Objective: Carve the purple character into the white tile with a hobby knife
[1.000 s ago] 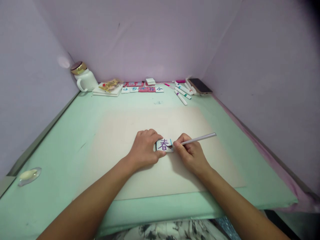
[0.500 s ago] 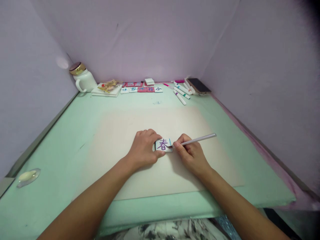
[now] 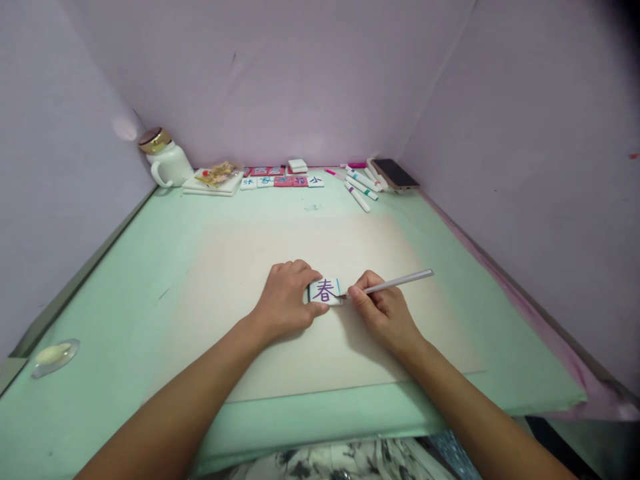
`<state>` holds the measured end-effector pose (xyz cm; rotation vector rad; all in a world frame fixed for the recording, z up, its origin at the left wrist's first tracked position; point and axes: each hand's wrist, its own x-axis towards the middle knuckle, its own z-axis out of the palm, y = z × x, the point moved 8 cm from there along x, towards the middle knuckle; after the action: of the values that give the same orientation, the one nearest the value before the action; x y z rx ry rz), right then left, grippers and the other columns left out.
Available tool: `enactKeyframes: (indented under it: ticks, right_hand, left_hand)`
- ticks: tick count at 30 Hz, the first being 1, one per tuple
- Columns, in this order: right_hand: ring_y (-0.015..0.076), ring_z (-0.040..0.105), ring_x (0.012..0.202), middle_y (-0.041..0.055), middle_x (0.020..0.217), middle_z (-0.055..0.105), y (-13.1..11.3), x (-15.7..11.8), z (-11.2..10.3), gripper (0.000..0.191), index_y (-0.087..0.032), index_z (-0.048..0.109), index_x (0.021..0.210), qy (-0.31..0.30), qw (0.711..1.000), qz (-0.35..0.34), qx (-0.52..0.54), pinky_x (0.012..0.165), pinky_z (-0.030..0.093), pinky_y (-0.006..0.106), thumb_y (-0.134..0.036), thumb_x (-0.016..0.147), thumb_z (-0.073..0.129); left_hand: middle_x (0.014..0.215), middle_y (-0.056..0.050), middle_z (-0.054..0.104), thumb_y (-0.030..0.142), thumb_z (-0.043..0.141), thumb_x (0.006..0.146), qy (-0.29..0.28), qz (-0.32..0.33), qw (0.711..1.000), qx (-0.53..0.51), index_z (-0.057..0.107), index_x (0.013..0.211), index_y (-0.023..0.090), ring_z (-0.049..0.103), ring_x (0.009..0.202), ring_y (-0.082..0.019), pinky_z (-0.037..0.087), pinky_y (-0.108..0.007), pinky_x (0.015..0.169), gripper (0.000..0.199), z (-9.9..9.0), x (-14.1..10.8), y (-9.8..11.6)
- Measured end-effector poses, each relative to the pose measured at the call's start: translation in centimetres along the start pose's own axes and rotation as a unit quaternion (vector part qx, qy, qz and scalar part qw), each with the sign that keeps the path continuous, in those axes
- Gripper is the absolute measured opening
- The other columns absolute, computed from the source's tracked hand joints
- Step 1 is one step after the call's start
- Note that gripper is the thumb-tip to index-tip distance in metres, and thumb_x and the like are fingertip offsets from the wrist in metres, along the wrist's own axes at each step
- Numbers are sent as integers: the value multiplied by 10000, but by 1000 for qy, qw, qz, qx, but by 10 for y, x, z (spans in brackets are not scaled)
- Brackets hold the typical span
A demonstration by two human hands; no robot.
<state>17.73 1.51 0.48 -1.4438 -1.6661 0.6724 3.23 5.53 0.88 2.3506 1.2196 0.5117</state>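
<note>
Between its thumb and fingers, my left hand (image 3: 287,297) grips a small white block (image 3: 316,293), steadying it flat on the pale board. A purple Chinese character is drawn on the block's top face, with a blue line along its right side. My right hand (image 3: 383,307) holds a slim silver craft knife (image 3: 400,280) like a pen, its handle slanting up to the right. The knife's dark blade tip touches or hovers just over the right part of the block, beside the character; I cannot tell how deep it goes.
The board (image 3: 280,373) lies on a green-covered table (image 3: 135,280). Along the back are a white mug (image 3: 170,167), a bagged item (image 3: 220,175) on white slabs, a row of lettered blocks (image 3: 283,181), several markers (image 3: 361,187) and a phone (image 3: 395,173). A clear packet (image 3: 55,357) lies left.
Hands, block and knife stay in nearly the same place. The whole view has shifted very slightly, and the knife has barely moved against the block.
</note>
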Motion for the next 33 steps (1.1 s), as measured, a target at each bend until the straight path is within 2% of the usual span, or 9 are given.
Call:
enactKeyframes:
  ticks: [20, 25, 33]
  right_hand:
    - [121, 395, 519, -55, 564, 422, 7, -4, -1, 250, -214, 483, 676, 3, 999, 24, 40, 523, 279, 263, -343, 890, 496]
    - [112, 362, 510, -57, 565, 405, 16, -5, -4, 271, -212, 483, 665, 14, 995, 50, 86, 506, 266, 261, -365, 885, 526]
    - [103, 349, 453, -72, 508, 407, 30, -4, -7, 348, -224, 440, 712, 50, 974, 112, 193, 449, 250, 242, -525, 870, 514]
  left_hand:
    - [998, -29, 621, 277, 745, 689, -1, -2, 1000, -4, 658, 1011, 199, 560, 950, -228, 378, -421, 921, 342, 0, 0, -1]
    - [998, -29, 624, 266, 742, 687, 1, -2, 1000, -5, 657, 999, 200, 562, 948, -228, 376, -421, 918, 330, -1, 0, 0]
    - [1006, -39, 622, 262, 734, 678, -1, -5, 1000, -21, 652, 976, 216, 558, 966, -239, 369, -425, 926, 312, 0, 0, 0]
